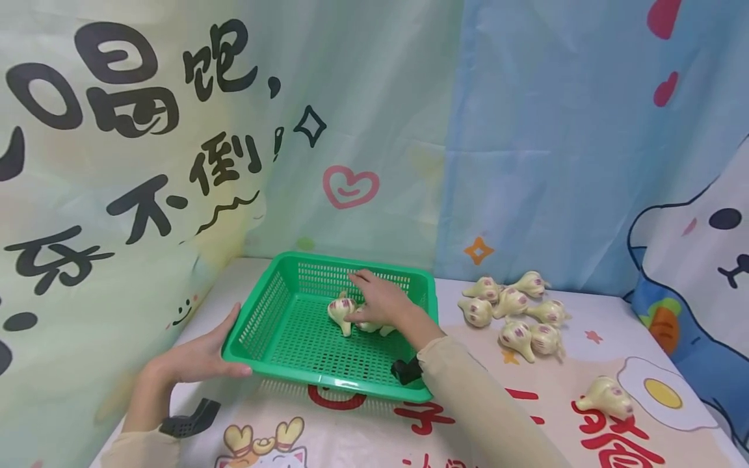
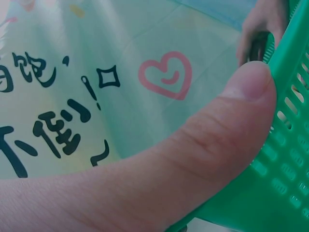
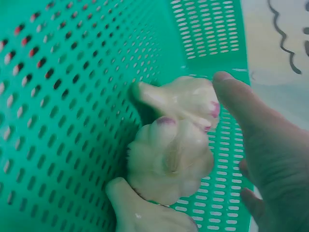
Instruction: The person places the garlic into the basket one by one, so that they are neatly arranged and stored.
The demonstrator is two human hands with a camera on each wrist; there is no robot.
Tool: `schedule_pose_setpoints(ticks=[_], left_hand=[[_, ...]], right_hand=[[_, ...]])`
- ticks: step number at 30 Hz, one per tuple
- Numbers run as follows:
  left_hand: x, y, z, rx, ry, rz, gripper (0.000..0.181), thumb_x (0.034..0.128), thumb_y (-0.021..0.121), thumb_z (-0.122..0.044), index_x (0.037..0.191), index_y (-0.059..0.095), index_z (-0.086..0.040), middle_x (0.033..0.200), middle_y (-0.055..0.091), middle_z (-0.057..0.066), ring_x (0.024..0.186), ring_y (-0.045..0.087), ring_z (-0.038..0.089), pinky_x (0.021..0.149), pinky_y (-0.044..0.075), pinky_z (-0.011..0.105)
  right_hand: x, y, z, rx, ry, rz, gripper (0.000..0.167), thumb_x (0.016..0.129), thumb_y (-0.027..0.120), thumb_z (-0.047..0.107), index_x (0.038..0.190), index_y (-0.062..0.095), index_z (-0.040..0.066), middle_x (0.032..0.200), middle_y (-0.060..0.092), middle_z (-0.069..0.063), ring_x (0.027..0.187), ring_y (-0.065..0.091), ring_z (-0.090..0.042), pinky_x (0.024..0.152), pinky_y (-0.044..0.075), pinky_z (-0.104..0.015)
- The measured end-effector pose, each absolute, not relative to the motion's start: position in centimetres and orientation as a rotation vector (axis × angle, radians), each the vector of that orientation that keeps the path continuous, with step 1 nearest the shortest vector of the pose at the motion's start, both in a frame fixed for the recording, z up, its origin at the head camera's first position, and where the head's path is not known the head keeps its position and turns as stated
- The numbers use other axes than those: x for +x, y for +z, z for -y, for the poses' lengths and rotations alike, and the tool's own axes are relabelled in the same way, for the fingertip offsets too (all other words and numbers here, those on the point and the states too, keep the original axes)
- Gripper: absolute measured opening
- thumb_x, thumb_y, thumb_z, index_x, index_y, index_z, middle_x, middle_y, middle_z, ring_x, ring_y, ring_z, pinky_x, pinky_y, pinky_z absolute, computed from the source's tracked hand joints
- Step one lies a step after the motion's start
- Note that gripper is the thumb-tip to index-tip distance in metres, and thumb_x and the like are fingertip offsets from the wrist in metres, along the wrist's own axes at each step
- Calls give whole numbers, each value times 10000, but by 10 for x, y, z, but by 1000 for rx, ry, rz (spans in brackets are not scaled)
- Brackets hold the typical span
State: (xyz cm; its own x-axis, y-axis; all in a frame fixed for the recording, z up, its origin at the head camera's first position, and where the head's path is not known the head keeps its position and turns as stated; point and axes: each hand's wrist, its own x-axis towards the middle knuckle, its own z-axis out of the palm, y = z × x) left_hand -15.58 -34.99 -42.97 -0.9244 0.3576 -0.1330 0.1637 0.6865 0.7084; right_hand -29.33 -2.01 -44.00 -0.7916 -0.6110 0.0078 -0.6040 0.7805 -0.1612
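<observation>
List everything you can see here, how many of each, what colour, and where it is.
Slotted plastic basket: one, green, on the table
Basketed garlic bulbs: at least three, cream with purple patches, inside the basket
Clustered garlic bulbs: seven, cream with purple patches, right of the basket
Lone garlic bulb: one, cream with purple, nearer, by the printed fried egg
Printed table covering: one, white and peach, under the basket
Fabric backdrop: count unclear, pale green and blue, behind the table
Wrist devices: two, black, one per wrist
Left hand: one, beige-sleeved, at the basket's near left corner
Right hand: one, beige-sleeved, over the basketed bulbs
</observation>
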Motion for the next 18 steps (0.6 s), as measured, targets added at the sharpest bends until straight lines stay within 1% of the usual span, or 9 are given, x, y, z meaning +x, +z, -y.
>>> schedule_pose_setpoints(ticks=[5,9,12,14,16,18], left_hand=[[-155,-430,348,418,1058,-2651,1222,770,770,-347,1491,-157,-10,1543,-20,328,1384,167,508,1050,247,625],[-156,-430,347,420,1043,-2664,1215,769,772,-345,1493,-143,-3,1545,2,326,1381,184,504,1042,264,622],[-156,-430,348,420,1039,-2668,1208,771,769,-342,1494,-137,-2,1545,17,327,1376,198,502,1033,275,622],[-156,-430,348,420,1040,-2664,1204,775,766,-338,1494,-141,-4,1543,18,330,1374,196,510,1029,278,626],[-155,-431,348,418,1047,-2658,1206,776,765,-336,1493,-147,-9,1542,12,333,1372,183,521,1028,271,634],[-155,-432,349,412,1049,-2656,1211,775,765,-341,1493,-154,-16,1542,7,333,1374,171,527,1031,263,638]], right_hand=[[-285,-430,8,-960,-328,-2976,898,810,644,587,1513,260,182,1533,306,-40,1168,559,-247,853,503,-425],[-279,-419,-4,-931,-383,-3054,915,797,661,584,1509,271,162,1523,325,-45,1183,552,-259,857,508,-421],[-275,-408,-14,-908,-436,-3117,932,785,671,589,1509,271,160,1517,333,-45,1185,550,-273,836,517,-408],[-271,-402,-21,-876,-478,-3144,946,779,668,602,1514,253,175,1520,325,-38,1065,608,-263,745,528,-388],[-267,-397,-30,-831,-527,-3163,952,779,666,606,1520,234,194,1526,312,-31,956,634,-252,659,513,-367],[-262,-393,-39,-778,-560,-3185,956,781,661,610,1523,223,198,1532,301,-29,940,636,-250,630,499,-358]])
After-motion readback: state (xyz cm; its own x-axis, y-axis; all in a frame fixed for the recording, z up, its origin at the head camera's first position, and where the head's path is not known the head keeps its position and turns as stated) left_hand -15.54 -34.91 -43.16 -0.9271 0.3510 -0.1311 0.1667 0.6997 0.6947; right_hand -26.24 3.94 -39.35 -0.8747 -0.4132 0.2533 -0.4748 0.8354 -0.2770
